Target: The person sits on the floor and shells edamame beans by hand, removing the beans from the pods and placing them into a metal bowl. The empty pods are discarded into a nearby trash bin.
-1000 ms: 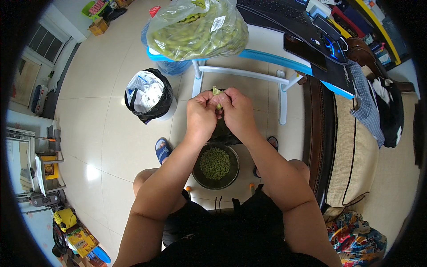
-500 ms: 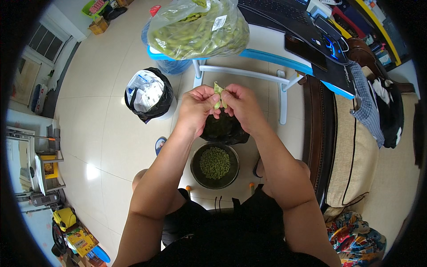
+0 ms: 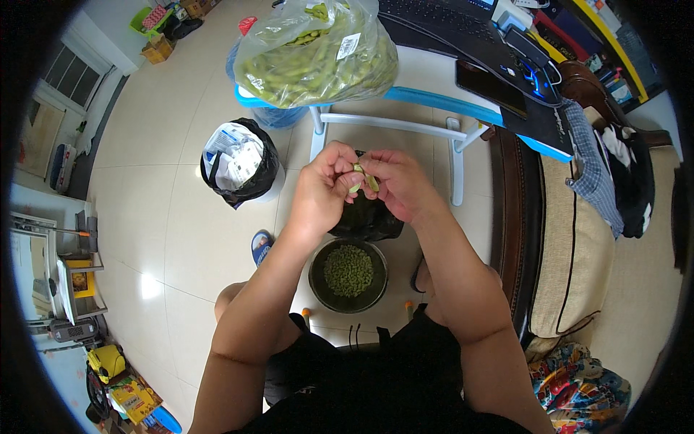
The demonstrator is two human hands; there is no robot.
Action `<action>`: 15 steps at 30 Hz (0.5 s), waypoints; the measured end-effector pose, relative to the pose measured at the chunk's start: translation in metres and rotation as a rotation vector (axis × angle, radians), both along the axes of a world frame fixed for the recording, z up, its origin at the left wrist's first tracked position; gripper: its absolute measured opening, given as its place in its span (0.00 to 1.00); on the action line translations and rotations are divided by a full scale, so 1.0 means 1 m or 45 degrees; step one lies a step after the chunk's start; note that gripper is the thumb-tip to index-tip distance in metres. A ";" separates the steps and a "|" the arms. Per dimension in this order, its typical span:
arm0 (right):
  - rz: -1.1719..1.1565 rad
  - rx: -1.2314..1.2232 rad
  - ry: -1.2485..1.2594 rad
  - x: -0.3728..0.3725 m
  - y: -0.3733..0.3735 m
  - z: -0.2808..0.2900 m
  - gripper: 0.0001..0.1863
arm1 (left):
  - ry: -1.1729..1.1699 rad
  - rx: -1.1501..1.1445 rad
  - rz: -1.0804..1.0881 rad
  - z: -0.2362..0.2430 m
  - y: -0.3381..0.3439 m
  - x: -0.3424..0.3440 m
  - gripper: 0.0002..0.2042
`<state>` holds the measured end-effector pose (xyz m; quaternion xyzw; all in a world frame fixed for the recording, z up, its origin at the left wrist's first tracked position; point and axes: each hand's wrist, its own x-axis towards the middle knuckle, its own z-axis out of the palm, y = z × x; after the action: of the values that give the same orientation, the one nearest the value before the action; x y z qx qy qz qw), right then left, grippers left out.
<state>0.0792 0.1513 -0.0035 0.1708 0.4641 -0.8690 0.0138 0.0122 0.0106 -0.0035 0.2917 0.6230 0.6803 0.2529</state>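
My left hand [image 3: 322,189] and my right hand [image 3: 401,184] meet in front of me, thumbs and fingertips pinched on a green soybean pod [image 3: 371,182]. The pod looks split, with a pale part by each thumb; fingers partly cover it. Below them an open black plastic bag [image 3: 370,221] is partly hidden by my hands; its contents are too dark to tell. Nearer to me, a metal bowl [image 3: 314,283] holds many shelled green beans [image 3: 348,270]. A clear plastic bag full of pods [image 3: 314,69] rests on the table beyond my hands.
The white table with a blue edge [image 3: 441,105] also carries a laptop [image 3: 434,22] and a phone [image 3: 491,88]. A bin lined with a black bag [image 3: 242,163] stands at left on the tiled floor. A sofa [image 3: 564,267] is at right. One blue slipper [image 3: 262,246] shows by my left leg.
The pod, earlier upright between my fingertips, is now parted and tilted down. My right fingers have shifted over its top. The whole view has moved slightly.
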 end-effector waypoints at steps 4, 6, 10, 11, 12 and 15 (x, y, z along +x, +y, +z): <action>0.031 -0.246 -0.041 0.002 0.002 -0.003 0.05 | 0.505 -0.104 0.129 0.007 0.000 0.009 0.07; 0.023 -0.350 -0.065 0.001 0.003 -0.009 0.05 | 0.581 -0.092 0.167 0.005 0.000 0.012 0.07; -0.003 -0.332 -0.052 0.001 -0.002 -0.012 0.05 | 0.618 -0.120 0.225 0.008 0.002 0.015 0.07; -0.023 -0.331 -0.070 0.000 -0.003 -0.012 0.05 | 0.614 -0.145 0.225 0.008 0.002 0.014 0.07; -0.043 -0.330 -0.088 0.000 -0.005 -0.011 0.06 | 0.609 -0.171 0.224 0.007 0.002 0.014 0.06; -0.195 -0.299 -0.126 0.000 -0.014 -0.007 0.07 | 0.377 -0.132 0.204 0.001 0.003 0.013 0.05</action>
<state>0.0793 0.1374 -0.0101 0.2457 0.3435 -0.9064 -0.0097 0.0252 0.0140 -0.0024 0.3248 0.7088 0.6150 0.1182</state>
